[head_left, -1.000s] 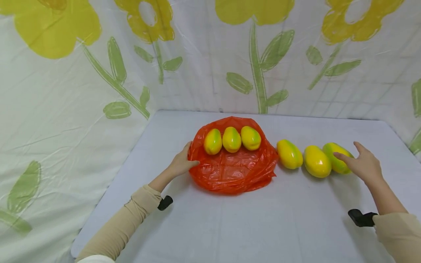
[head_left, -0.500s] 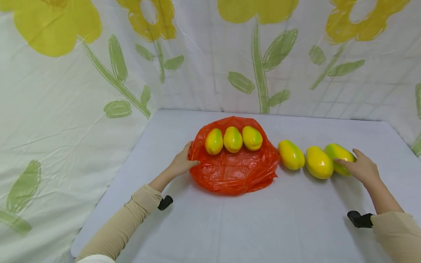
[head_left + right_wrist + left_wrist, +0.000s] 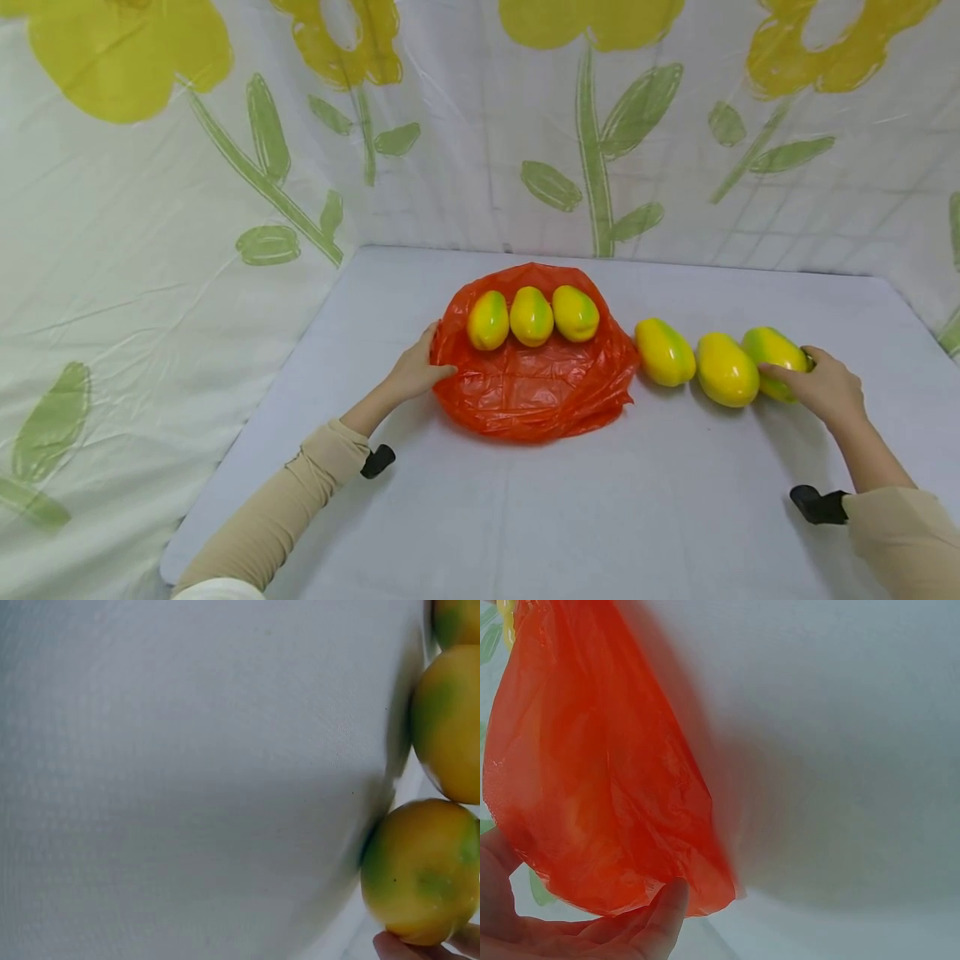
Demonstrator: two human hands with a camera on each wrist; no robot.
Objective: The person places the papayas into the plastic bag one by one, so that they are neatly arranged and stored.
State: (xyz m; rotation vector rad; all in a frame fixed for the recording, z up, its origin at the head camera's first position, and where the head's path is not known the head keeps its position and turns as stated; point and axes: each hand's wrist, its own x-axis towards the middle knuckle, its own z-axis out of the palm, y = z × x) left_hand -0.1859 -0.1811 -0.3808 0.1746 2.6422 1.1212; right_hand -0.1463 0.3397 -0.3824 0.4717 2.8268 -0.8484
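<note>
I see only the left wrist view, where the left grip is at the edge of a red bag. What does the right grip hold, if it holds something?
Observer: The right grip is around a yellow-green fruit.
Operator: Thank you. Is this fruit alone in its place?
Observer: No, two more fruits lie to its left on the table, as the head view shows.
Operator: Are there also others elsewhere?
Observer: Yes, three other fruits show side by side against the red bag.
</note>
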